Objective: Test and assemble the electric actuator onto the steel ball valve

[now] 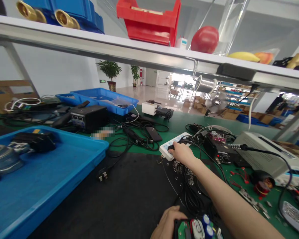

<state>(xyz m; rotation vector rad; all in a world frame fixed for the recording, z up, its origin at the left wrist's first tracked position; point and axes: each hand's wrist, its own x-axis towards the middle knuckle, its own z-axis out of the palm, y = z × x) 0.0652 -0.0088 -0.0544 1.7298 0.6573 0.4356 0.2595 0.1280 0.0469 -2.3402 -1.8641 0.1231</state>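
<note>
My right hand (183, 153) reaches forward to a white power strip (166, 153), its fingers closed on a black plug (171, 148) at the strip's face. Whether the plug is fully seated cannot be made out. Several black cords lie around the strip. At the bottom edge my left hand (167, 223) is closed around the left side of a black-cased circuit board (196, 229), which has green parts and blue capacitors. The lower part of the board is cut off by the frame. Small metal rings (190, 177) lie scattered under my right forearm.
A blue tray (64, 186) with metal motor-like parts stands at left. A loose plug (102, 175) lies on the black mat (129, 189). Beyond are a phone (153, 133) and a black box (89, 118). At right stands a beige instrument (261, 152); a shelf (144, 51) spans overhead.
</note>
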